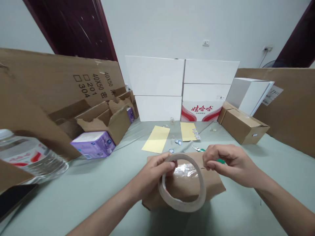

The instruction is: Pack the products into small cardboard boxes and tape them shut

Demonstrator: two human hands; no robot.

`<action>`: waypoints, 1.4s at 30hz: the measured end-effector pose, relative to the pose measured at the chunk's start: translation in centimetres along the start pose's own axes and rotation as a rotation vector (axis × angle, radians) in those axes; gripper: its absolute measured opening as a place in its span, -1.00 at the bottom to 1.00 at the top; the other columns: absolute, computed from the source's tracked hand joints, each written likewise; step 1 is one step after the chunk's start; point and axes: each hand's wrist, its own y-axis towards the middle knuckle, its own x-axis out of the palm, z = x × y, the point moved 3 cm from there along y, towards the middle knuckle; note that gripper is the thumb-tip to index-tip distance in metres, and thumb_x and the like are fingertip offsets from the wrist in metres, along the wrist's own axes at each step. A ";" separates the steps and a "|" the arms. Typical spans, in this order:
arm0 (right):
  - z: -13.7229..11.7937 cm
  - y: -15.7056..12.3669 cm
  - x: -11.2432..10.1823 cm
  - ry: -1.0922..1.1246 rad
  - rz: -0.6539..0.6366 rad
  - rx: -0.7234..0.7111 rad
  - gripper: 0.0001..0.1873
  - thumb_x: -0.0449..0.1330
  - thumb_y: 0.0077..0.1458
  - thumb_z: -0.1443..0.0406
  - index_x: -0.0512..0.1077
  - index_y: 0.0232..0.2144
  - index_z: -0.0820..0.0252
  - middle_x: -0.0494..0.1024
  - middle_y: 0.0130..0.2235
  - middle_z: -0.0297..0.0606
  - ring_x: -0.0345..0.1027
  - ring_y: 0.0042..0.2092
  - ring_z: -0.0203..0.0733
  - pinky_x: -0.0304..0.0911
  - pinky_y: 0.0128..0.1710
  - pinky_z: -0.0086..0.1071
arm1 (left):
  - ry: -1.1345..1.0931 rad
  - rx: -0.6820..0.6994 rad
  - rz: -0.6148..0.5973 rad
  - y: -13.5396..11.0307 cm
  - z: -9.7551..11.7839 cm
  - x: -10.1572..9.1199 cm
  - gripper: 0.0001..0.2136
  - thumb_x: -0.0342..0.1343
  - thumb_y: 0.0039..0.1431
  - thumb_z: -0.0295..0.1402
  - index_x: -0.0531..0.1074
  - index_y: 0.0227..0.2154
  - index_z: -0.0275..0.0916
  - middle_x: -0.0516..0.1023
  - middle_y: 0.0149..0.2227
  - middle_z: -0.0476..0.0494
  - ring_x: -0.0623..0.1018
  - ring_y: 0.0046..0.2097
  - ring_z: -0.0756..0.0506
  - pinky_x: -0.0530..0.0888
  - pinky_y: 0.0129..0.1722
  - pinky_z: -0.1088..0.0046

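My left hand (154, 175) is closed around the rim of a roll of clear packing tape (183, 203), held upright over a small brown cardboard box (211, 186) lying on the pale green table (98, 190). My right hand (230, 164) pinches the loose end of the tape at the roll's top right, just above the box. A strip of shiny tape (187, 170) shows through the ring. A green-handled tool (200, 149) lies just behind my right hand, partly hidden.
Two yellow sheets (157, 139) and several small labels (178, 142) lie behind the box. A purple pack (94, 144) and open cartons (108, 118) stand left, a water bottle (29, 157) near left, a brown box (243, 126) right, white boxes (157, 85) at the back.
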 end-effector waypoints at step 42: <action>-3.5 -1.7 3.3 -0.092 -0.005 -0.187 -0.80 0.24 0.20 0.21 0.32 -0.17 0.08 0.55 -0.25 -0.30 0.44 -0.23 -0.22 0.34 -0.25 -0.38 | -0.016 0.021 -0.083 -0.2 -1.1 0.7 -0.53 0.12 0.13 0.12 0.24 -0.51 -0.22 0.18 -0.57 0.08 0.17 -0.48 0.03 0.09 -0.49 0.45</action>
